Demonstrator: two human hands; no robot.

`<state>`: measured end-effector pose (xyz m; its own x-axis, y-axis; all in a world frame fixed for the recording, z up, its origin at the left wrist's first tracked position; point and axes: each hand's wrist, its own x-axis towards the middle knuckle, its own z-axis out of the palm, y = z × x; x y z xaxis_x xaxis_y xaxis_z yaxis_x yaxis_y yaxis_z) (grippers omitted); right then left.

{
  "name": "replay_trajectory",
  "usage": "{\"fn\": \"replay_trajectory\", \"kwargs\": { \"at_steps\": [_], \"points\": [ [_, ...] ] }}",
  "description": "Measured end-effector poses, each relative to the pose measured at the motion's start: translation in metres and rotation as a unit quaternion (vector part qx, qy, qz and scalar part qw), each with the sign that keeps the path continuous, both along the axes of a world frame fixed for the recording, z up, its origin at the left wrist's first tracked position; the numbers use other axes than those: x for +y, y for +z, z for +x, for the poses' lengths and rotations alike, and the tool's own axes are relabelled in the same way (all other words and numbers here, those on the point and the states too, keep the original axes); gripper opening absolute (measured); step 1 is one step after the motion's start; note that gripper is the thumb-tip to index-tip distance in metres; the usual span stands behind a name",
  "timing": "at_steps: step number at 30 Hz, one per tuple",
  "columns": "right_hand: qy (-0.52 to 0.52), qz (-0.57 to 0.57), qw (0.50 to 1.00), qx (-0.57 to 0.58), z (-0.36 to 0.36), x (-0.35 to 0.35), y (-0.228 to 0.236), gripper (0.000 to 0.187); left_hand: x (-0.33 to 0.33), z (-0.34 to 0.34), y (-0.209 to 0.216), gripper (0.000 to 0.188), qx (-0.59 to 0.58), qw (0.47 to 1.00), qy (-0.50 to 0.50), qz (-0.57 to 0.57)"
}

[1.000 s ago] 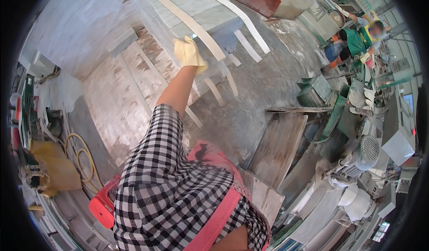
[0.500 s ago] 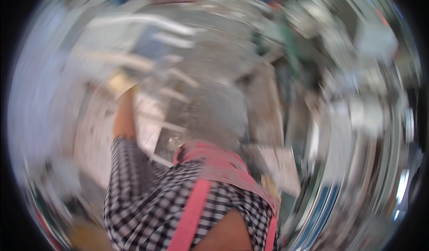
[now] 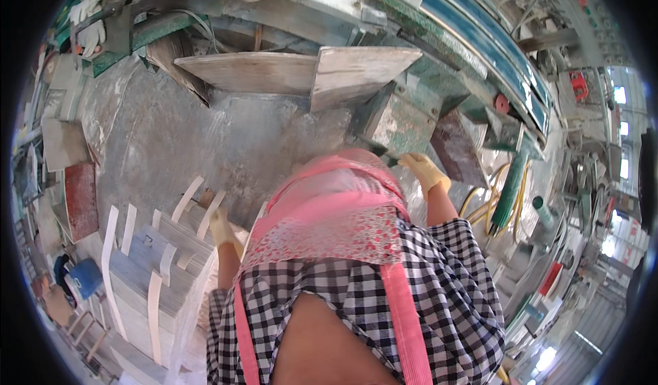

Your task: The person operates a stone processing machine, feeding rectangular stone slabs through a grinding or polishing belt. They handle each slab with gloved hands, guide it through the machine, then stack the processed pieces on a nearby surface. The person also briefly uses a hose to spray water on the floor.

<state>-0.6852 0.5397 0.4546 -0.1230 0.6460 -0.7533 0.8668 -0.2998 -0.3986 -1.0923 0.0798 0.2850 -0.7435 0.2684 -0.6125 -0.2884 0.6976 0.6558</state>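
Note:
My left hand (image 3: 223,229), in a pale yellow glove, hangs low beside a stack of grey-white boards (image 3: 171,275). Its fingers point forward but overlap, so their grip is unclear. Pale strips (image 3: 159,303) stick up over the stack's sides, and the nearest strip (image 3: 210,213) rises close to that hand. On the other side, my right hand (image 3: 426,172), gloved the same way, is held out from my waist. Its fingers stretch toward a green metal machine base (image 3: 404,128), with nothing visible in them. Whether they touch it cannot be seen.
Two worn boards, one long (image 3: 253,71) and one squarer (image 3: 360,73), lean against a green machine ahead. A dark red-brown panel (image 3: 458,148) stands beyond my right hand, near a yellow hose (image 3: 486,207) and a green cylinder (image 3: 507,203). A blue bin (image 3: 87,277) sits far left.
The view has swung round and sharpened from heavy blur. My left arm, stretched out over the board stack before, is now lower by my side, and my right hand has come into view.

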Motion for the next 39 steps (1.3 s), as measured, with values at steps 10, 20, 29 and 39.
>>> {"fn": "replay_trajectory", "kwargs": {
  "at_steps": [10, 20, 29, 39],
  "points": [
    [-0.244, 0.064, 0.963, 0.094, 0.126, -0.073, -0.079, 0.032, 0.268, -0.053, 0.035, 0.028, 0.025, 0.982, -0.103, 0.157],
    [-0.329, 0.079, 0.939, 0.055, 0.172, -0.036, -0.108, 0.027, 0.325, 0.007, 0.032, 0.045, 0.035, 0.995, -0.085, 0.042],
    [-0.357, 0.132, 0.919, 0.106, 0.199, 0.072, -0.092, 0.031, 0.428, 0.06, 0.099, 0.062, -0.065, 0.98, 0.038, 0.186],
    [-0.454, 0.103, 0.872, 0.154, 0.205, 0.079, -0.104, 0.045, 0.591, 0.024, 0.155, 0.03, -0.056, 0.936, -0.123, 0.325]
  ]
}}
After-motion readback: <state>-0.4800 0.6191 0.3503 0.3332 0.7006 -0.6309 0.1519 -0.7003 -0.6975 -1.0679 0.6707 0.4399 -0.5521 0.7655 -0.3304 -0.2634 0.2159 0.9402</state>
